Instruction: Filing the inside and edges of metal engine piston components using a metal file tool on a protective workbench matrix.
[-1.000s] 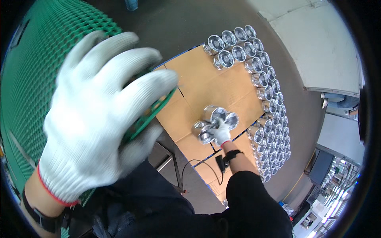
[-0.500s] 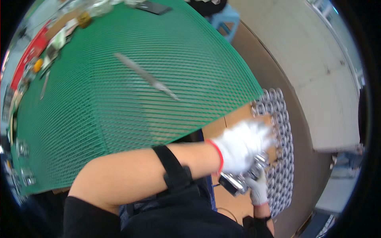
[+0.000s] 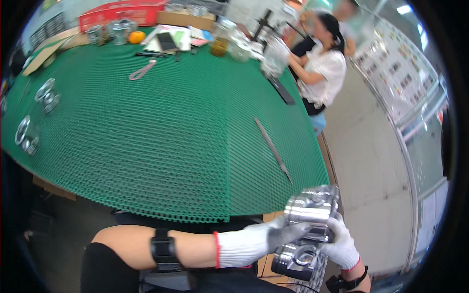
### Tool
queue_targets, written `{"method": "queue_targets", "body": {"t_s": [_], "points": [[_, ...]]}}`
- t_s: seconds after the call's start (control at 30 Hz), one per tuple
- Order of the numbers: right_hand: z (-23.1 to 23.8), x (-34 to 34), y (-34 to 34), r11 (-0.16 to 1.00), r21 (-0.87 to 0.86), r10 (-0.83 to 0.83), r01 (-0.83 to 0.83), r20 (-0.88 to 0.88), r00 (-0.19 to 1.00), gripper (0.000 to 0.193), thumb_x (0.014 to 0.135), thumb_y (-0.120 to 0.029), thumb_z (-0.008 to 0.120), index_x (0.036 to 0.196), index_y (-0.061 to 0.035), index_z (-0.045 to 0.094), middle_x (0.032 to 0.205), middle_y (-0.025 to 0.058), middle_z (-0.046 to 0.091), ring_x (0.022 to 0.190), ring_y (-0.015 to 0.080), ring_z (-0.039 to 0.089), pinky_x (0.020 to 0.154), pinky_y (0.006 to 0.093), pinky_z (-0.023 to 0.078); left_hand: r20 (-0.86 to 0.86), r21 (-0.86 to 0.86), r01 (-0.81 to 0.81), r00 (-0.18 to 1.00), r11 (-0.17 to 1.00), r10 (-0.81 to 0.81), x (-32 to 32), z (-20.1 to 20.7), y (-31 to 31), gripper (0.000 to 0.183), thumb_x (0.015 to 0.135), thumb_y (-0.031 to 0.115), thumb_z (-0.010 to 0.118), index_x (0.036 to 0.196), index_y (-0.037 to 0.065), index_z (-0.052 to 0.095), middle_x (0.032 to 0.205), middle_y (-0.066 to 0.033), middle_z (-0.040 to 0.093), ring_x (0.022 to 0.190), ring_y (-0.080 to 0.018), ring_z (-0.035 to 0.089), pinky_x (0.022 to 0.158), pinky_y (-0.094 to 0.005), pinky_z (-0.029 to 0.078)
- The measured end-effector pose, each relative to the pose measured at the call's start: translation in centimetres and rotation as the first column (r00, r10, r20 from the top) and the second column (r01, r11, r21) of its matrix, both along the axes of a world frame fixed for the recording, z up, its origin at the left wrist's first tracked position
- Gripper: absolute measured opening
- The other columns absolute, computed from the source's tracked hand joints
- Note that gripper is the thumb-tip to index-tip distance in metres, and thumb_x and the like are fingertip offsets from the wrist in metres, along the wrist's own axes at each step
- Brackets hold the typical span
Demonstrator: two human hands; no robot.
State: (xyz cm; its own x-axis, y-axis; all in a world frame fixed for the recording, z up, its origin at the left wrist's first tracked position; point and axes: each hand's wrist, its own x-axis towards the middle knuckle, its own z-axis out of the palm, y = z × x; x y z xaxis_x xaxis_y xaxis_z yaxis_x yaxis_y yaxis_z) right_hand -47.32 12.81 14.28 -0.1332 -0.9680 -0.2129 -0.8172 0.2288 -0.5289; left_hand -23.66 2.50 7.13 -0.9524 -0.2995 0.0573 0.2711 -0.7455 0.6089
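Both my hands wear white knitted gloves with red cuffs. At the table's near right corner, they hold shiny metal pistons close together. The upper piston [image 3: 309, 216] shows turned grooves round its side; more bright metal behind it may be another piston. Fingers of my left hand [image 3: 266, 240] are closed against its lower side. Below sits a second piston [image 3: 295, 260] with a round bore and a dark end. My right hand [image 3: 340, 245] grips from the right, thumb up against the metal. Which hand bears which piston is partly hidden.
A flat metal file [image 3: 273, 150] lies on the green ribbed mat [image 3: 161, 132]. Two shiny metal parts [image 3: 46, 95] stand at the left. Far back are a red crate [image 3: 122, 13], an orange fruit [image 3: 137, 37] and jars [image 3: 222, 38]. A co-worker [image 3: 322, 63] handles a clear bag.
My left hand, blurred over the rows of metal parts at the right, has come back to the pistons. The pistons are now raised near the table corner. The view has swung up and left.
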Motion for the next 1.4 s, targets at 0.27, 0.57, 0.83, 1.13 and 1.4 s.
{"method": "queue_targets", "body": {"t_s": [0.27, 0.57, 0.83, 1.13, 1.4], "points": [[0.6, 16.7, -21.5, 0.751, -0.066, 0.618, -0.657, -0.282, 0.734, 0.057, 0.075, -0.020, 0.071, 0.129, -0.0163, 0.054, 0.123, 0.0248, 0.051, 0.111, 0.0384, 0.058, 0.093, 0.0425, 0.049, 0.274, -0.487, -0.694, 0.455, 0.531, 0.847, 17.7, -1.6, -5.8, 0.052, 0.104, 0.023, 0.039, 0.148, -0.002, 0.028, 0.145, -0.0174, 0.042, 0.132, -0.0274, 0.046, 0.110, -0.0399, 0.039], [-0.6, 16.6, -26.1, 0.604, -0.230, 0.710, -0.763, -0.281, 0.646, 0.050, 0.088, -0.018, 0.061, 0.136, -0.0245, 0.051, 0.131, 0.0186, 0.054, 0.107, 0.0352, 0.063, 0.088, 0.0397, 0.054, 0.199, -0.668, -0.729, 0.018, 0.149, 0.980, 24.1, -6.1, 0.2, 0.056, 0.091, 0.008, 0.053, 0.141, -0.008, 0.036, 0.141, -0.0213, 0.047, 0.134, -0.0315, 0.043, 0.114, -0.0424, 0.031], [-10.9, -1.5, -21.5, 0.978, -0.068, 0.113, -0.195, -0.616, 0.780, 0.043, 0.091, -0.028, 0.061, 0.133, -0.0177, 0.055, 0.112, 0.0233, 0.057, 0.100, 0.0403, 0.061, 0.084, 0.0452, 0.052, 0.183, -0.926, -0.261, 0.322, 0.273, 0.929, 17.9, -4.4, -7.4, 0.050, 0.083, 0.005, 0.066, 0.130, -0.005, 0.051, 0.122, -0.0163, 0.059, 0.111, -0.0246, 0.059, 0.097, -0.0346, 0.046], [-13.3, 1.4, -12.7, 0.924, -0.283, 0.081, -0.258, -0.515, 0.853, 0.044, 0.085, -0.023, 0.066, 0.128, -0.0170, 0.057, 0.096, 0.0132, 0.058, 0.080, 0.0329, 0.062, 0.068, 0.0434, 0.051, 0.352, -0.904, -0.176, 0.212, 0.390, 0.912, 18.4, -5.5, -9.4, 0.053, 0.096, 0.022, 0.057, 0.141, -0.001, 0.043, 0.134, -0.0126, 0.054, 0.121, -0.0204, 0.054, 0.103, -0.0317, 0.043], [-13.9, 4.3, -2.4, 0.956, -0.271, 0.048, -0.115, -0.242, 0.969, 0.060, 0.073, -0.017, 0.076, 0.130, -0.0181, 0.057, 0.094, 0.0116, 0.059, 0.075, 0.0327, 0.064, 0.065, 0.0418, 0.053, 0.479, -0.790, -0.272, 0.287, 0.550, 0.830, 17.7, -2.0, -7.0, 0.061, 0.086, 0.011, 0.068, 0.140, -0.002, 0.044, 0.133, -0.0137, 0.056, 0.121, -0.0223, 0.056, 0.102, -0.0344, 0.045]]}}
